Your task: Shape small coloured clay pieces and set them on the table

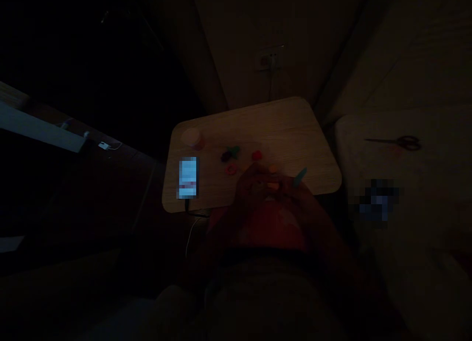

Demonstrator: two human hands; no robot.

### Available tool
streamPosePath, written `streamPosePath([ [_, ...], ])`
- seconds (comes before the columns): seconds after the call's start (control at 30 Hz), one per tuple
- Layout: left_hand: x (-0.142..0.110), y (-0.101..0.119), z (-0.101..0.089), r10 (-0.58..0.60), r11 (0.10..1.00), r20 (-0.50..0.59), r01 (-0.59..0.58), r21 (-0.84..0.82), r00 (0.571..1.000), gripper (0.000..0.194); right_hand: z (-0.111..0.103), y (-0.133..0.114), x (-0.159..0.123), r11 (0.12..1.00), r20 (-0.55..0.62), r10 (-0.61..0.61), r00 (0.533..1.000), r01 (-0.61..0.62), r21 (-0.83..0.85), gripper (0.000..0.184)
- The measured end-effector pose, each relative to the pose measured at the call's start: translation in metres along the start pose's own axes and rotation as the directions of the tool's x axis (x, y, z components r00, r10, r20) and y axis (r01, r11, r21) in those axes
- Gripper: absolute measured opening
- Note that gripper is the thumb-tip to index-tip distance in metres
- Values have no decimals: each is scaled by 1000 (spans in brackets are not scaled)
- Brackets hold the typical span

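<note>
The scene is very dark. My left hand (251, 187) is closed, its fingers curled against a small orange piece (273, 185) between my hands. My right hand (297, 197) is closed around a thin teal tool (300, 176) that points up and to the right; its exact kind is unclear. Just beyond my fingers on the wooden table (287, 129) lies a yellow-orange lump (273, 169). Farther off are a red lump (257, 155), a green piece (234, 151), a dark purple lump (225, 157) and an orange-red ring-shaped piece (231, 170).
A pale-lidded tub (192, 138) stands at the table's left, behind a lit phone (188, 177) with a cable. Scissors (400, 142) lie on a light surface to the right. A wall socket (271, 59) with a plug is behind the table.
</note>
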State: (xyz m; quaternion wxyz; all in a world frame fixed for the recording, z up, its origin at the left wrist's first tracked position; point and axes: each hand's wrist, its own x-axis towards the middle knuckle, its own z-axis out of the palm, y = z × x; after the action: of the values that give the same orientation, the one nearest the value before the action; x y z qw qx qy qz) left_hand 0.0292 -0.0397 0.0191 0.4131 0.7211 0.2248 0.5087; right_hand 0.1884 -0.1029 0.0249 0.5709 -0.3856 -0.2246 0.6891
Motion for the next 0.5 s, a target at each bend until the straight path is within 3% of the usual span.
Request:
streamPosePath([
  [0.13,3,7,1,0,998,16,1,-69,1000,31,1,5,-4,994,100,45,994,-55,92,41],
  [0.27,9,17,-1,55,993,103,-43,-112,993,31,3,16,-2,982,122,47,991,-68,176,46],
  [0.4,14,23,-5,57,987,184,-27,-161,981,27,9,18,-6,982,146,82,986,-105,158,48],
  [0.5,15,24,-4,34,981,183,2,-193,982,25,14,13,-14,993,92,75,993,-83,89,42],
])
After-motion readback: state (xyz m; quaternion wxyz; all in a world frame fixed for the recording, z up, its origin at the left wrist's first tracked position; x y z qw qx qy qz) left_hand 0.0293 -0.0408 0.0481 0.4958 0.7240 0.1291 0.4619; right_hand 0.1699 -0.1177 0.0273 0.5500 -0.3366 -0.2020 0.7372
